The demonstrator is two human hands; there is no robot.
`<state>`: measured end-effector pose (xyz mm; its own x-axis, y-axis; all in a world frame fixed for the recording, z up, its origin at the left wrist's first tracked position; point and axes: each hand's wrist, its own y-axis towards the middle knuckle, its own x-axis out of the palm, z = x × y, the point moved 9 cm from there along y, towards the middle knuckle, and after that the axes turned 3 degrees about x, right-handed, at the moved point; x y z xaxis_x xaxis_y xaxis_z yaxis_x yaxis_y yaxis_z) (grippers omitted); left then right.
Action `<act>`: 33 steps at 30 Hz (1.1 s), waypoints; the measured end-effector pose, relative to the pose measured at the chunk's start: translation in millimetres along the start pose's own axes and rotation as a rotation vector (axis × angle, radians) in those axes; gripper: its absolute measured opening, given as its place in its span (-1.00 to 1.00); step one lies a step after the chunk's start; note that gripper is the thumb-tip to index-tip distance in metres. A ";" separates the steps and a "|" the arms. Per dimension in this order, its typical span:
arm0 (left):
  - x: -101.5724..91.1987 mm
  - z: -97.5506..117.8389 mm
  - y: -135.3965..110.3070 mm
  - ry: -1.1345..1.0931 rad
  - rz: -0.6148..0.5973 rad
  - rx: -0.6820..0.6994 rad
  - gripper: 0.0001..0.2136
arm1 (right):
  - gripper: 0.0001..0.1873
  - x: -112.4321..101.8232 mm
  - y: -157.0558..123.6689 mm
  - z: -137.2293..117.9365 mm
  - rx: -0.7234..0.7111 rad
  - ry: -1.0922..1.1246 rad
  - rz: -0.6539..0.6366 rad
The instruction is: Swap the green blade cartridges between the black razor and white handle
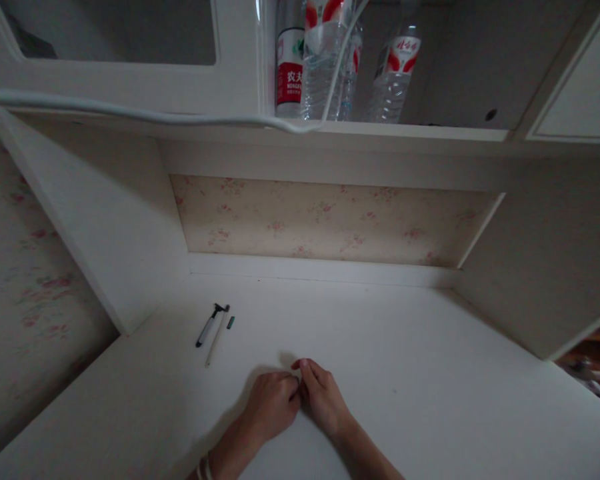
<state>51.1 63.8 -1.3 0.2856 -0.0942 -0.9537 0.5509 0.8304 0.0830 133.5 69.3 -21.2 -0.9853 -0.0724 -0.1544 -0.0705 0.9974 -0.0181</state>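
My left hand [274,402] rests on the white desktop, its fingers curled into a fist, with pale bands around the wrist. Touching it from the other side is my right hand [323,397], thumb and fingers pressed together. Whatever lies between the hands, if anything, is hidden or too small to name. Off to the left is a razor [208,329] with a black head and a grey handle. Beside that lies a thin pale stick [216,339] with a dark end. A small dark green piece [231,323] sits just right of the stick.
Above the desktop [380,333] runs a shelf with several plastic bottles [325,73]. A white cable [170,119] hangs along the shelf's front edge. Side panels [100,220] close off the desk at left and right. Floral wallpaper [325,220] covers the back.
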 end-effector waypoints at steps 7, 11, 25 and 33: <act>3.4 0.0 0.3 -0.006 0.002 0.023 -0.79 | -0.38 -0.7 -1.0 -3.1 -0.021 -0.054 0.007; 6.4 -0.8 -0.2 -0.014 -0.020 0.018 -0.80 | -0.40 -0.9 -0.7 -2.3 -0.021 -0.076 0.009; 6.6 0.0 -0.4 -0.004 -0.052 0.010 -0.78 | -0.41 0.2 -2.0 -4.6 -0.047 -0.121 0.003; 4.7 1.5 -0.3 0.007 -0.097 -0.011 -0.76 | -0.40 0.6 -3.6 -8.2 -0.039 -0.157 -0.003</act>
<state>53.4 62.3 -5.3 0.2259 -0.1704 -0.9591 0.5667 0.8238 -0.0129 131.9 65.7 -13.2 -0.9488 -0.0729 -0.3073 -0.0826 0.9964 0.0187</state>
